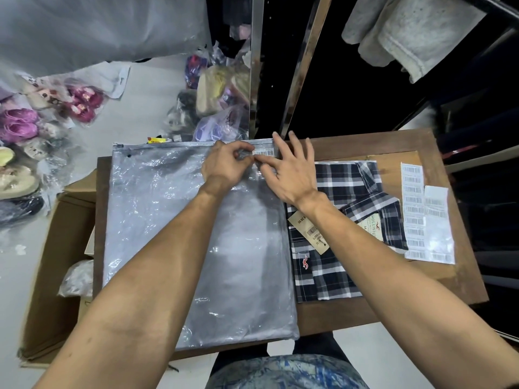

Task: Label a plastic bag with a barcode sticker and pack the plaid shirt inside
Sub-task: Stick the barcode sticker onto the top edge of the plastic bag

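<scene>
In the head view, a large plastic bag [174, 220] lies flat on the left part of the wooden counter [404, 141], with its zipper edge on the far side. Both hands meet at the far right corner of this bag. The left hand [224, 167] has its fingers [241, 153] curled narrow, and the tips pinch at the barcode sticker [264, 153], which sits on the bag just under the zipper strip. The right hand [292, 172] is spread wide; its fingers press down on the bag and the thumb touches the lower edge of the sticker. It holds nothing.

The plaid shirt [337, 262] lies folded on the counter just beside the right edge of the bag, partly under the right forearm. A beige price tag [309, 231] rests on it. To the right of the shirt, near the counter edge, lies a sheet of barcode labels [421, 214]. A cardboard box [50, 262] stands on the floor at the left of the counter.
</scene>
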